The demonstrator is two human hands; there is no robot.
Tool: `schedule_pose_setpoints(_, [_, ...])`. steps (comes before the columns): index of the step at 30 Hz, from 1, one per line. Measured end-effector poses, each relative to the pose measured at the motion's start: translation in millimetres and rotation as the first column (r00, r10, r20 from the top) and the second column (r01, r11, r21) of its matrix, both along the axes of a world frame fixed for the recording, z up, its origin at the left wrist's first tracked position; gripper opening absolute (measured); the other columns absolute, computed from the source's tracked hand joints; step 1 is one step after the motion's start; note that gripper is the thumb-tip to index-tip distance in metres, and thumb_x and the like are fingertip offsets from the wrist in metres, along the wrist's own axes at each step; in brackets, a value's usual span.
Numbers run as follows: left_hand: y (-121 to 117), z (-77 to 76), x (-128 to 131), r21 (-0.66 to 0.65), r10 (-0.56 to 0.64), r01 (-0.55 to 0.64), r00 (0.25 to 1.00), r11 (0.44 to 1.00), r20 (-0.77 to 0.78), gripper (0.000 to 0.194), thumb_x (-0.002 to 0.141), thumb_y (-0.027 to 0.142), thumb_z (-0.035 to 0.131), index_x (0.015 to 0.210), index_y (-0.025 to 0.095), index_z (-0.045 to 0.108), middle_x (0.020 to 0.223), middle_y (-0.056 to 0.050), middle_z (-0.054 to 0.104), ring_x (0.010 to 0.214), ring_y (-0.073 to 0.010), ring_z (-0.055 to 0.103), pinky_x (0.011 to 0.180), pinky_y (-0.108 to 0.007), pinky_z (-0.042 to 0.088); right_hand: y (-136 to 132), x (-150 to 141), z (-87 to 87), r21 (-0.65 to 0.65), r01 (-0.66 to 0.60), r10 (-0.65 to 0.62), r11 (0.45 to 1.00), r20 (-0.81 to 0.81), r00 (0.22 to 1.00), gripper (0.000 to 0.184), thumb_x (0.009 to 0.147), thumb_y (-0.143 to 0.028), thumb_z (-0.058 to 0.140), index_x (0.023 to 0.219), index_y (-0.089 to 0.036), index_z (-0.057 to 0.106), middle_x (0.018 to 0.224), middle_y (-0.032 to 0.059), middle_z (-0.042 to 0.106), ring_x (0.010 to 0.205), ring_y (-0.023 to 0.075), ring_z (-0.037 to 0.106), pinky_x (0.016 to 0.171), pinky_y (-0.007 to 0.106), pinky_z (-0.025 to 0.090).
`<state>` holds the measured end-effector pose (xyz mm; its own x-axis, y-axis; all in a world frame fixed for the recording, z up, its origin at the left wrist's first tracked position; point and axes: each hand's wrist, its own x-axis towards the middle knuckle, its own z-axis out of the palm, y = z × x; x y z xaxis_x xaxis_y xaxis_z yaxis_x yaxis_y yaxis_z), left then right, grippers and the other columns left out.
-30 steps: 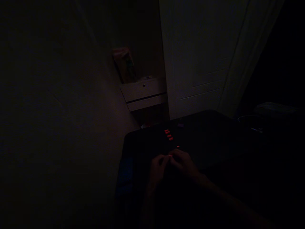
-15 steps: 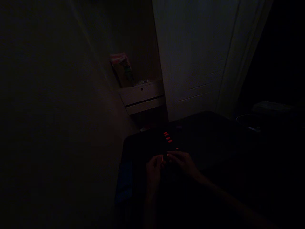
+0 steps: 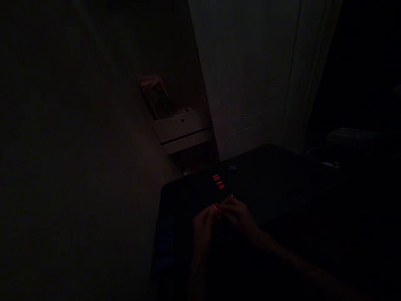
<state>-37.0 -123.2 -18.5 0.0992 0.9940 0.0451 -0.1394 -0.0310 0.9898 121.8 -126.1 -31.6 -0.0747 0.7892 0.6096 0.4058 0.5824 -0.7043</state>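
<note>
In very dim light, my left hand [image 3: 203, 224] and my right hand [image 3: 239, 215] meet low over the dark tabletop [image 3: 266, 179]. Both have their fingers closed, with the fingertips together around a small, reddish-lit thing [image 3: 214, 207]. Its kind and shape are too dark to make out. Just beyond the hands lie several short red cylinders [image 3: 219, 183], set in a slanting row. A tiny pale orange object [image 3: 232, 195] shows right behind my right hand's knuckles, partly covered by them.
A dark blue flat item [image 3: 163, 244] lies at the table's left side. Near the back edge is a small purplish object [image 3: 232, 168]. Behind stand a pale door [image 3: 244, 83] and a drawer unit [image 3: 183, 127]. On the right, a pale cable [image 3: 319, 148] curves.
My right hand's fingers have closed in toward my left fingertips, and the dark gap between them has gone. The view has shifted slightly. The red cylinders keep their row.
</note>
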Motion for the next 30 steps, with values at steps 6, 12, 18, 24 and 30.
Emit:
schedule_pose_setpoints(6, [0.1,2.2,0.8,-0.004,0.048,-0.048,0.999,0.999,-0.022,0.037,0.072,0.045,0.080,0.088,0.012,0.077,0.087,-0.011,0.078,0.082,-0.0228,0.072,0.078,-0.033,0.055,-9.5,-1.8,3.2,0.073,-0.034,0.021,0.997,0.178,0.984,0.029,0.099,-0.025,0.055,0.123,-0.029,0.070,0.101,0.0072,0.065,0.088,0.0192,0.065,0.078,0.032,0.057])
schedule_pose_setpoints(12, [3.1,2.2,0.8,0.127,0.104,-0.081,0.977,0.989,-0.187,0.028,0.078,0.042,0.069,0.074,0.014,0.073,0.077,-0.008,0.075,0.076,-0.0220,0.069,0.073,-0.031,0.054,-4.9,-5.6,-7.2,0.142,0.006,-0.043,0.990,0.255,0.966,0.032,0.098,-0.023,0.056,0.128,-0.028,0.066,0.103,0.0089,0.068,0.093,0.0236,0.064,0.081,0.039,0.057])
schedule_pose_setpoints(18, [-1.1,6.8,4.5,0.173,0.041,0.022,0.934,0.985,-0.355,0.030,0.086,0.041,0.062,0.083,0.015,0.076,0.086,-0.010,0.078,0.082,-0.0257,0.072,0.078,-0.036,0.055,-1.1,-0.3,-14.5,0.147,0.120,-0.159,0.982,0.291,0.943,0.018,0.098,-0.021,0.056,0.099,-0.024,0.073,0.086,0.0066,0.071,0.080,0.0216,0.066,0.073,0.035,0.054])
schedule_pose_setpoints(24, [-2.9,8.1,8.8,0.081,-0.033,0.055,0.967,0.995,-0.251,0.028,0.075,0.040,0.075,0.086,0.015,0.075,0.088,-0.011,0.079,0.086,-0.0274,0.074,0.078,-0.035,0.057,-2.3,2.2,-5.1,0.152,0.111,-0.146,0.982,0.242,0.959,0.019,0.095,-0.016,0.055,0.082,-0.021,0.068,0.078,0.0053,0.070,0.074,0.0201,0.065,0.066,0.032,0.051])
schedule_pose_setpoints(30, [-5.3,8.8,0.1,0.090,0.029,-0.003,0.958,0.996,-0.287,0.034,0.080,0.048,0.071,0.087,0.015,0.074,0.087,-0.010,0.078,0.083,-0.0252,0.072,0.076,-0.032,0.056,-5.5,-3.5,2.0,0.030,0.028,-0.033,0.999,0.163,0.986,0.012,0.096,-0.022,0.061,0.089,-0.022,0.070,0.085,0.0046,0.071,0.079,0.0196,0.066,0.072,0.032,0.054])
